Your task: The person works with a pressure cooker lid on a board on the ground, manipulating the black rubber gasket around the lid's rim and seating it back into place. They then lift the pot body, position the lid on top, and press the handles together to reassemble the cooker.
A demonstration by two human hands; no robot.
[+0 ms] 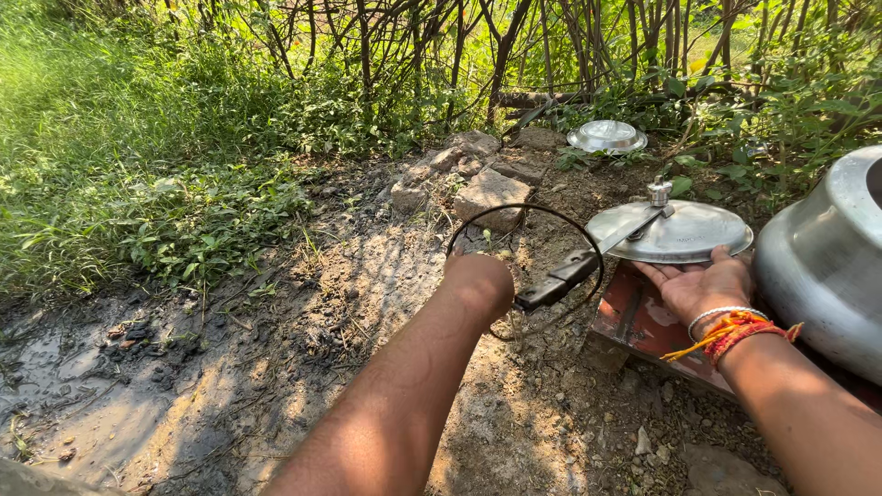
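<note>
A person's right hand [698,287] lay palm up and open under the rim of a metal pressure-cooker lid [671,231], propping it from below, outdoors on bare earth at the edge of a thicket. The lid's black handle [559,281] pointed toward the left hand [480,276], which was turned away from the camera, only its back and wrist showing; whether its fingers were closed on anything could not be told. A thin black rubber ring [525,266] looped in the air around that hand and across the handle. The lid's small steam valve [659,192] stood upright at its centre. The right wrist carried a metal bangle and red-and-orange threads [735,331]. Just beside the lid, at the right edge, sat the large aluminium cooker pot [822,266], over a reddish slab [643,321]. Farther back, near a heap of stones [482,179], a small steel dish [606,137] rested among green weeds. Wet mud [64,395] darkened the ground at the left.
</note>
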